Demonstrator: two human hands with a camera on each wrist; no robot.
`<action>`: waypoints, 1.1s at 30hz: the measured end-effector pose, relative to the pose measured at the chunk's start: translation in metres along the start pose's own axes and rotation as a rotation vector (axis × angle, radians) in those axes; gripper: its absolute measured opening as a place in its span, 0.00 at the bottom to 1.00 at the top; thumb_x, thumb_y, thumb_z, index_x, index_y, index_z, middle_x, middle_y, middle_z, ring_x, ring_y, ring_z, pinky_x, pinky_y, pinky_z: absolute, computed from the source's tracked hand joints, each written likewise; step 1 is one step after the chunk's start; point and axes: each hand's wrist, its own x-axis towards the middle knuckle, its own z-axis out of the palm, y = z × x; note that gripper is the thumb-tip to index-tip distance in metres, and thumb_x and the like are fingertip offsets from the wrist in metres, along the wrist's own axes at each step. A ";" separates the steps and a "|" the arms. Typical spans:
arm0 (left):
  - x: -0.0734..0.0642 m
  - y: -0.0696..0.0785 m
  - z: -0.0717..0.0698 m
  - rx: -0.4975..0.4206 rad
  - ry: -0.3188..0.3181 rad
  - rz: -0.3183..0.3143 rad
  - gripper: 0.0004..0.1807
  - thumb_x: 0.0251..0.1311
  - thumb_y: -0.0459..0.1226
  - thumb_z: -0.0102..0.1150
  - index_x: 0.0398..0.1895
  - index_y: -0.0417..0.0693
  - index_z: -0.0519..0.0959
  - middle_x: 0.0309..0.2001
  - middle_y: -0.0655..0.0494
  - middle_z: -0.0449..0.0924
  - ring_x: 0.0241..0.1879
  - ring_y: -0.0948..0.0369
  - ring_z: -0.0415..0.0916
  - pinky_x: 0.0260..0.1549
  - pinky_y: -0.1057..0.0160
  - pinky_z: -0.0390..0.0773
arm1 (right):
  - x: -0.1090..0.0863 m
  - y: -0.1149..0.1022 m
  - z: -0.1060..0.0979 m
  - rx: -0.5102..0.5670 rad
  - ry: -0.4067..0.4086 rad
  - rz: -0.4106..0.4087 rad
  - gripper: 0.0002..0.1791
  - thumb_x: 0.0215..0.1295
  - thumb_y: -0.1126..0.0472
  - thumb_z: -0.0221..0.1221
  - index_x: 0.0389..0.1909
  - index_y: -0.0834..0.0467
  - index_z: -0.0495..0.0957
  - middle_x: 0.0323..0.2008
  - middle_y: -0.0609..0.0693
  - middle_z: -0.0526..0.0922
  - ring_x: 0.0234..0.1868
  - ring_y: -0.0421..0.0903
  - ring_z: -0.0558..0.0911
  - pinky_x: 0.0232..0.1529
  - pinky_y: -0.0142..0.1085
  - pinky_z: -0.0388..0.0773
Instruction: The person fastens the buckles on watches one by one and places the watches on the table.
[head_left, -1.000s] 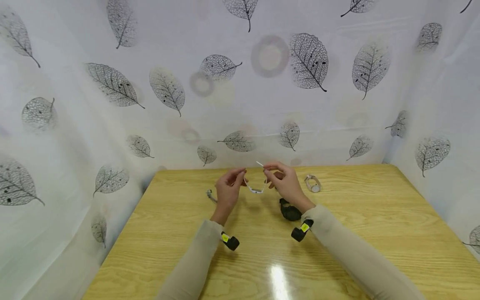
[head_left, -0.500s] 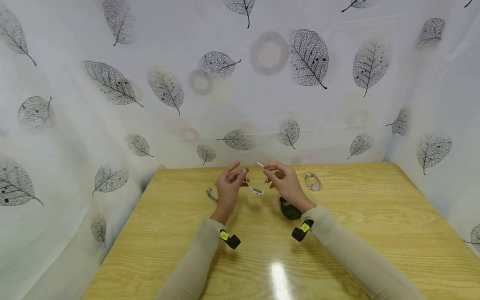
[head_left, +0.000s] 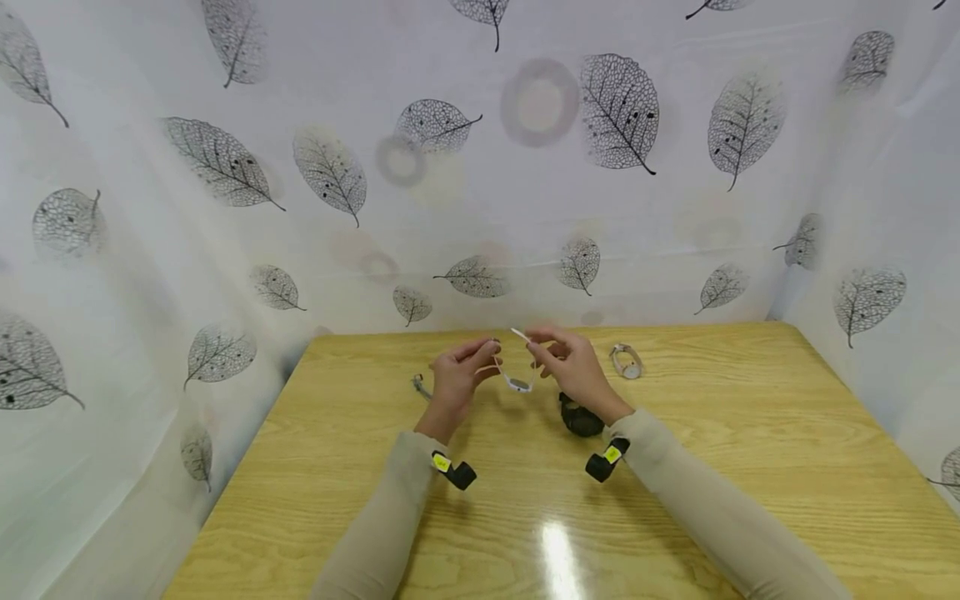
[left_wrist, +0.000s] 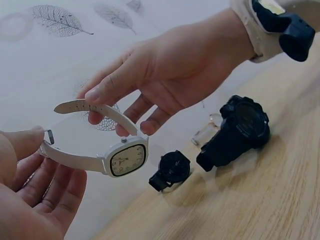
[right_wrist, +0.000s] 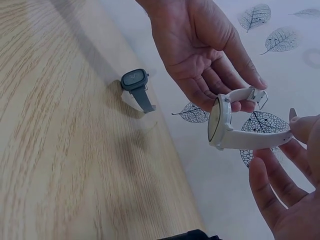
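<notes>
Head: a finger of the left hand (head_left: 454,383) that stuck up before is down. The white watch (head_left: 519,386) hangs over the bench (head_left: 517,500), near its back edge.

Left wrist: that hand pinches the buckle (left_wrist: 49,136) end, the right hand (left_wrist: 167,72) the other; it's still undone.

Right wrist: a grey watch (right_wrist: 134,77) lies near the bench's edge. Nothing sits inside anything.

Toward the far edge of the tabletop (head_left: 517,525), above it, the held watch (head_left: 519,386) is between left hand (head_left: 456,379) and right hand (head_left: 576,367). Below lie the second watch (head_left: 421,385), leftmost; third watch (head_left: 580,417), before the right hand; fourth watch (left_wrist: 175,167), near it; fifth watch (head_left: 630,369), rightmost.
</notes>
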 end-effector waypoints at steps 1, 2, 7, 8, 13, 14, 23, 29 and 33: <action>0.000 0.000 0.000 0.006 0.002 -0.006 0.16 0.67 0.31 0.66 0.53 0.26 0.82 0.42 0.44 0.88 0.36 0.56 0.86 0.45 0.51 0.87 | 0.000 0.000 0.000 -0.010 -0.003 0.001 0.16 0.77 0.61 0.59 0.61 0.60 0.80 0.50 0.64 0.83 0.36 0.62 0.85 0.35 0.59 0.85; 0.000 0.000 0.000 0.012 0.004 -0.011 0.16 0.68 0.31 0.66 0.53 0.26 0.82 0.42 0.44 0.88 0.37 0.56 0.86 0.45 0.52 0.87 | -0.001 0.000 0.000 -0.019 -0.009 0.003 0.16 0.77 0.60 0.59 0.61 0.59 0.81 0.49 0.62 0.84 0.36 0.61 0.86 0.35 0.58 0.85; 0.000 0.000 0.000 0.035 0.011 -0.041 0.13 0.68 0.32 0.65 0.50 0.31 0.84 0.41 0.47 0.88 0.38 0.55 0.85 0.44 0.54 0.88 | -0.003 0.000 -0.001 -0.062 -0.058 0.010 0.15 0.77 0.55 0.60 0.58 0.53 0.84 0.44 0.53 0.87 0.34 0.56 0.87 0.36 0.59 0.85; 0.000 0.000 0.000 0.038 0.012 -0.044 0.12 0.68 0.32 0.65 0.49 0.32 0.85 0.40 0.48 0.88 0.38 0.55 0.85 0.44 0.54 0.87 | -0.003 0.000 -0.001 -0.068 -0.070 0.013 0.15 0.77 0.55 0.60 0.58 0.52 0.84 0.43 0.52 0.87 0.35 0.56 0.87 0.36 0.59 0.85; 0.000 0.001 0.002 0.039 0.018 -0.045 0.11 0.69 0.32 0.65 0.48 0.32 0.85 0.39 0.49 0.87 0.37 0.55 0.85 0.45 0.55 0.87 | -0.002 0.001 0.000 -0.079 -0.109 0.034 0.15 0.76 0.53 0.60 0.59 0.50 0.84 0.40 0.51 0.87 0.36 0.57 0.86 0.37 0.59 0.85; 0.000 0.000 0.003 0.036 0.020 -0.045 0.11 0.69 0.32 0.65 0.48 0.32 0.85 0.39 0.49 0.87 0.37 0.55 0.85 0.45 0.55 0.87 | -0.002 0.001 0.000 -0.082 -0.112 0.034 0.15 0.76 0.54 0.60 0.59 0.50 0.84 0.40 0.52 0.87 0.36 0.57 0.86 0.37 0.59 0.85; 0.000 -0.002 0.005 0.063 0.035 -0.042 0.11 0.68 0.34 0.67 0.48 0.34 0.85 0.40 0.49 0.87 0.37 0.57 0.85 0.54 0.46 0.83 | -0.002 0.003 0.001 -0.091 -0.117 0.040 0.16 0.77 0.54 0.60 0.60 0.53 0.83 0.42 0.53 0.87 0.37 0.61 0.86 0.37 0.57 0.86; -0.003 -0.003 0.008 0.073 0.007 -0.028 0.09 0.67 0.32 0.67 0.46 0.34 0.85 0.38 0.49 0.87 0.36 0.58 0.85 0.50 0.48 0.85 | -0.003 0.002 0.002 -0.101 -0.071 0.058 0.15 0.76 0.52 0.60 0.58 0.50 0.84 0.39 0.51 0.87 0.35 0.53 0.86 0.37 0.60 0.85; -0.004 -0.003 0.009 0.090 -0.015 -0.016 0.12 0.67 0.32 0.66 0.48 0.31 0.84 0.38 0.47 0.88 0.35 0.58 0.85 0.54 0.41 0.82 | -0.003 0.003 0.001 -0.096 -0.059 0.053 0.15 0.76 0.52 0.60 0.57 0.50 0.84 0.40 0.51 0.87 0.35 0.53 0.86 0.37 0.60 0.85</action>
